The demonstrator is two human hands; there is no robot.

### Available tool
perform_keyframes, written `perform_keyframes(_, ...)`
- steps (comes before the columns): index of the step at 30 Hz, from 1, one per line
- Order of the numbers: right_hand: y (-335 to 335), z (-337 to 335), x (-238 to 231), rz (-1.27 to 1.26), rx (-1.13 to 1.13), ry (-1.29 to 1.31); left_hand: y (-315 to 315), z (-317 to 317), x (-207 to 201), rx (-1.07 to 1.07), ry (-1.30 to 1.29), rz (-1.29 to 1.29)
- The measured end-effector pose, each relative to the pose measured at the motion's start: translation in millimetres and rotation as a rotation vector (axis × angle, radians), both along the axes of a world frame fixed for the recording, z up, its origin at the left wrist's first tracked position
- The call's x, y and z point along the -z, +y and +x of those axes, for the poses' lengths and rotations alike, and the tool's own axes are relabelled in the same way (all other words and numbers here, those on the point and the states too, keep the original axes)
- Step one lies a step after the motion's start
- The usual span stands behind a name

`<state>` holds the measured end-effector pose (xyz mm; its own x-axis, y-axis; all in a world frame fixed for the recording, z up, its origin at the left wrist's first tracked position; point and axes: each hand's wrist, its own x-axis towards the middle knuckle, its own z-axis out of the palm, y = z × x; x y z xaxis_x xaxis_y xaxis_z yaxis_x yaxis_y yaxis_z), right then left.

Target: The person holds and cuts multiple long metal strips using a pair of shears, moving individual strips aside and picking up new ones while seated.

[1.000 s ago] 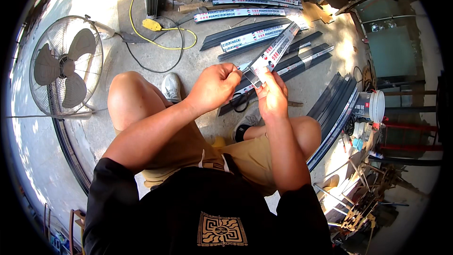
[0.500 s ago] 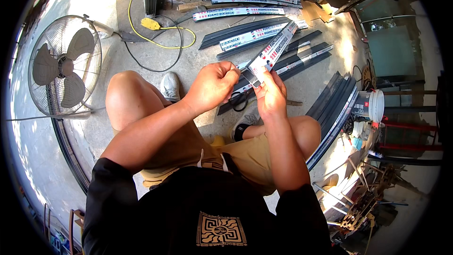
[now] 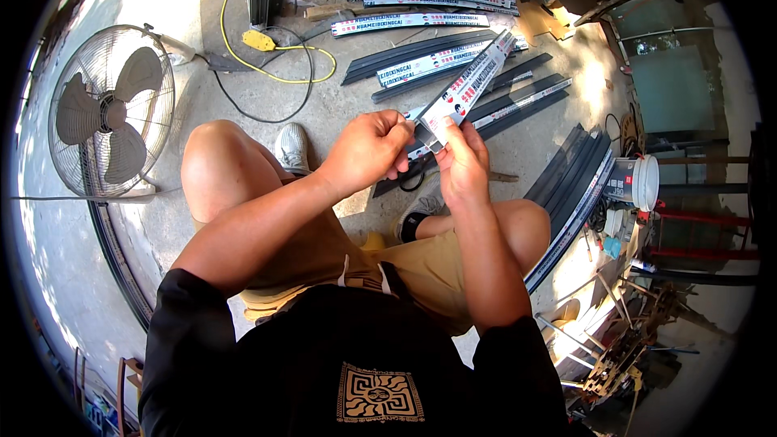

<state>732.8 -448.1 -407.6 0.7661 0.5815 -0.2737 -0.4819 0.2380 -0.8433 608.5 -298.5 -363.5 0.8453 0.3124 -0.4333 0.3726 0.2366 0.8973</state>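
Profile [image 3: 469, 89] with a printed white face sits in front of the person's body, its near end caught between the 2 hands and its length sloping away up and to the right. We see the right hand [image 3: 464, 163] grasping that near end, thumb laid along the printed face and the other fingers tucked under or beside it; we take this to be a grip that stops the free length from tipping. The left hand [image 3: 368, 150] is clenched, its curled fingertips right at the same end, though we cannot tell what, if anything, is pinched inside. Working so close together, the 2 hands probably steady each other. We notice the knees [image 3: 212, 160] spread apart, which seems to leave space for the forearms between and above them. Beyond the hands, dark strips [image 3: 421, 57] lie on the concrete floor [image 3: 170, 235] in loose rows, likely so that they are in easy reach, with more printed strips [image 3: 409, 24] farther off. We find another dark bundle [image 3: 571, 166] by the right knee, next to a white bucket [image 3: 645, 182]. To the left, a fan [image 3: 112, 113] stands well apart from the strips, presumably for cooling.
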Motion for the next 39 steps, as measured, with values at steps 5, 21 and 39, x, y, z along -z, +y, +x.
perform_keyframes(5, 0, -5, 0, -0.013, -0.025, -0.023, -3, 3, -1, -0.019, 0.032, -0.087)
perform_keyframes(21, -2, -2, -34, 0.306, -0.203, 0.067, 50, 19, -6, 0.024, -0.118, -0.111)
perform_keyframes(39, 7, -20, -4, -0.148, -0.490, -0.407, 65, 77, 18, -0.193, -0.403, 0.236)
